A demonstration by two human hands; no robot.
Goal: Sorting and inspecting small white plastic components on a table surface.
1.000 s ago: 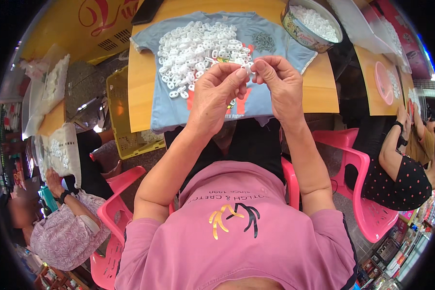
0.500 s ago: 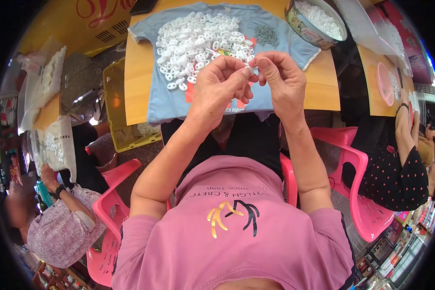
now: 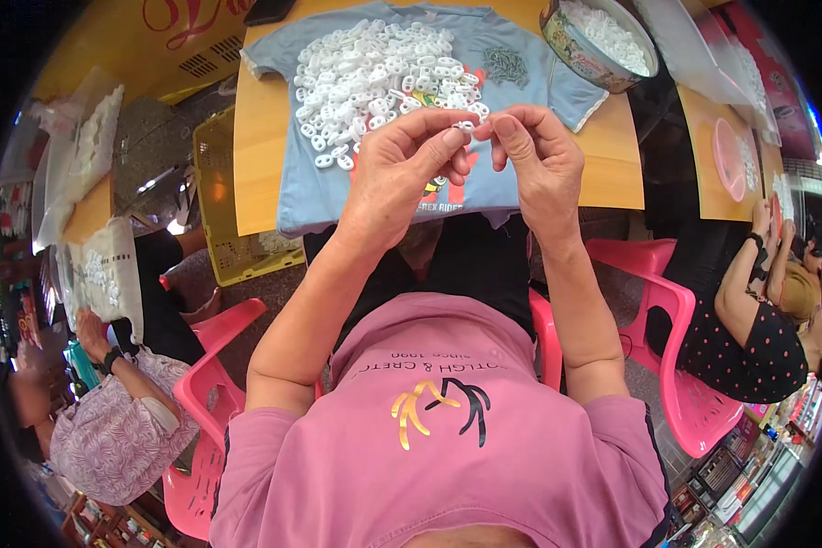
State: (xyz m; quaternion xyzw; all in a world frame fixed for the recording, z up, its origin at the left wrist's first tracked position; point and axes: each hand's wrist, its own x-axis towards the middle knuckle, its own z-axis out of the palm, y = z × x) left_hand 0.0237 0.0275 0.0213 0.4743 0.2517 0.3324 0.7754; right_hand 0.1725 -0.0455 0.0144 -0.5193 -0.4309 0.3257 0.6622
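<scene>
Between the thumb and forefinger of my left hand (image 3: 402,169) is a small white two-holed plastic piece (image 3: 467,126). My right hand (image 3: 543,164) is closed in a pinch just right of that piece; whatever its fingertips hold, if anything, is too small to make out. Both hands are raised over the near part of a blue T-shirt (image 3: 315,201) spread on the table. Beyond my left hand, a large heap of the same white pieces (image 3: 365,73) lies on the shirt. A small pile of dark greenish-grey bits (image 3: 505,67) lies to the right of the heap.
A round patterned tin (image 3: 580,62) with white pieces stands at the table's (image 3: 616,137) far right. A yellow crate (image 3: 215,210) sits left of the table. Pink chairs (image 3: 680,342) flank me. People work on both sides, one near a pink basin (image 3: 729,160).
My hands have parted slightly, my right one shifting a little right, and the white piece shows more plainly in my left fingertips. The person at right has moved an arm.
</scene>
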